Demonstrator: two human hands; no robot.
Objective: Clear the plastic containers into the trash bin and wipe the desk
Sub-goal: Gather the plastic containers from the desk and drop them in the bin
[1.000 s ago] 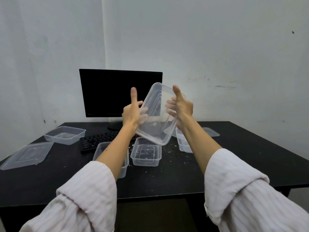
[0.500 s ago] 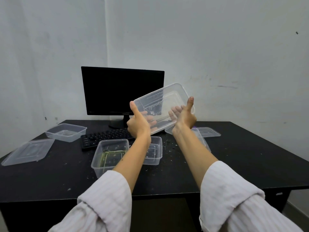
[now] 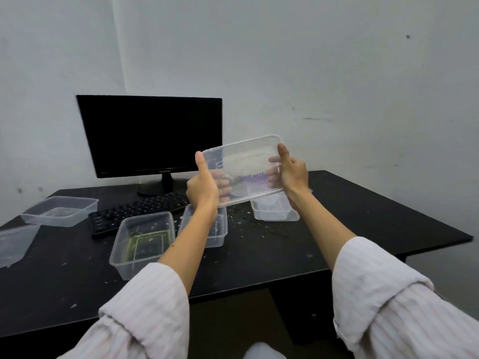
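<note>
Head view: both hands hold clear container [image 3: 243, 169] up above desk [image 3: 363, 216], tilted, in front of monitor [image 3: 150, 136]. Left hand [image 3: 203, 189] grips left end, thumb up along rim, fingers curled behind. Right hand [image 3: 293, 174] grips right end same way. Below on desk: more containers, one with yellowish residue [image 3: 142, 239], keyboard [image 3: 134, 211], scattered crumbs [image 3: 248, 224].
</note>
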